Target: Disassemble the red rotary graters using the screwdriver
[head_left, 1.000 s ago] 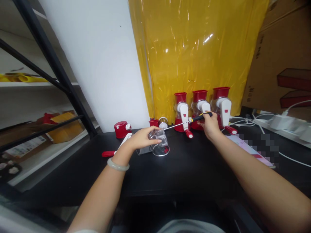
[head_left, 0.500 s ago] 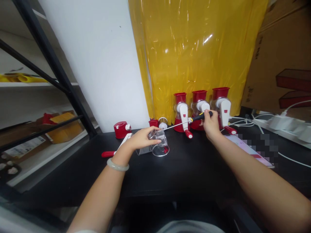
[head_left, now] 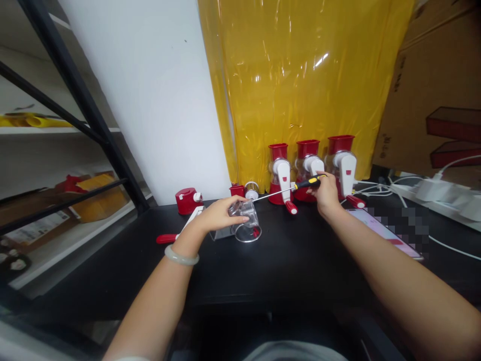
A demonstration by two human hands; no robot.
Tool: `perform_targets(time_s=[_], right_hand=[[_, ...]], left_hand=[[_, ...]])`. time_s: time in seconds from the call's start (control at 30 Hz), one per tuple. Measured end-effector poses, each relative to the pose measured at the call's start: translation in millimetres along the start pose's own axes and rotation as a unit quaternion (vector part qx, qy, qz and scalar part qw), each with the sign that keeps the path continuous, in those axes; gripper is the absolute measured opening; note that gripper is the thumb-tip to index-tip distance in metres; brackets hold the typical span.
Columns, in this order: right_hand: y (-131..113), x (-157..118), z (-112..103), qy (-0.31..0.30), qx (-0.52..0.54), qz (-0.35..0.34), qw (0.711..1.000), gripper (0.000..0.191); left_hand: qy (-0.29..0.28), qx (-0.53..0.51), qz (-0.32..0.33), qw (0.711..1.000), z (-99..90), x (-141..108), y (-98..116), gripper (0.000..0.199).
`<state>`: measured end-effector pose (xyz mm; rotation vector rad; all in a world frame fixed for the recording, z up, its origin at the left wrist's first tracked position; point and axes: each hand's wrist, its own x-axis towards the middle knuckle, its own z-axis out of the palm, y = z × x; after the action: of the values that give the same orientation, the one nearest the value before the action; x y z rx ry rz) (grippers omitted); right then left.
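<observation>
My left hand (head_left: 224, 213) is closed around a clear plastic grater housing (head_left: 248, 231) that lies on its side on the black table. My right hand (head_left: 325, 194) grips a screwdriver (head_left: 306, 182) by its black and yellow handle. The long shaft points left, and its tip meets the far side of the housing, where I cannot make out the exact contact. Left of my left hand are a red base part (head_left: 187, 201) and a white crank with a red handle (head_left: 167, 238). Just behind the housing stand a small red part (head_left: 237, 190) and a grater drum (head_left: 251, 190).
Three assembled red rotary graters (head_left: 280, 173) stand in a row at the back. A phone (head_left: 383, 233) lies to the right, near white cables and a power strip (head_left: 432, 195). Shelves (head_left: 56, 131) border the left, and a cardboard box (head_left: 432, 100) stands at right.
My right hand's fingers have shifted on the screwdriver handle, which appears slightly turned, with more yellow showing. The left hand and the housing have stayed in place.
</observation>
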<state>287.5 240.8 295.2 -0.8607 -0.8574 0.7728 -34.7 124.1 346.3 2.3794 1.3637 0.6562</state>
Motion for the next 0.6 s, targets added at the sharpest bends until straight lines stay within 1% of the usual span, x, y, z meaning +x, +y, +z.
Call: perform_targets(time_s=[0.17, 0.3, 0.47, 0.53, 0.6], right_hand=[[1.9, 3.6, -0.5, 0.005, -0.004, -0.007, 1.000, 0.026], [0.8, 4.5, -0.5, -0.004, -0.002, -0.012, 1.000, 0.026], [-1.4, 2.6, 0.3, 0.001, -0.013, 0.012, 1.000, 0.028], [-0.7, 2.7, -0.6, 0.003, -0.038, 0.004, 0.999, 0.033], [1.2, 3.5, -2.0, 0.006, -0.062, -0.020, 0.998, 0.038]], left_hand=[[0.005, 0.002, 0.005, 1.000, -0.1, 0.0, -1.4, 0.059], [0.005, 0.001, 0.007, 1.000, 0.2, 0.0, -2.8, 0.059], [0.007, 0.008, 0.006, 1.000, -0.1, 0.1, -2.2, 0.059], [0.007, 0.009, 0.004, 1.000, -0.1, 0.1, -1.4, 0.059], [0.007, 0.010, 0.000, 1.000, 0.0, -0.1, -0.5, 0.059]])
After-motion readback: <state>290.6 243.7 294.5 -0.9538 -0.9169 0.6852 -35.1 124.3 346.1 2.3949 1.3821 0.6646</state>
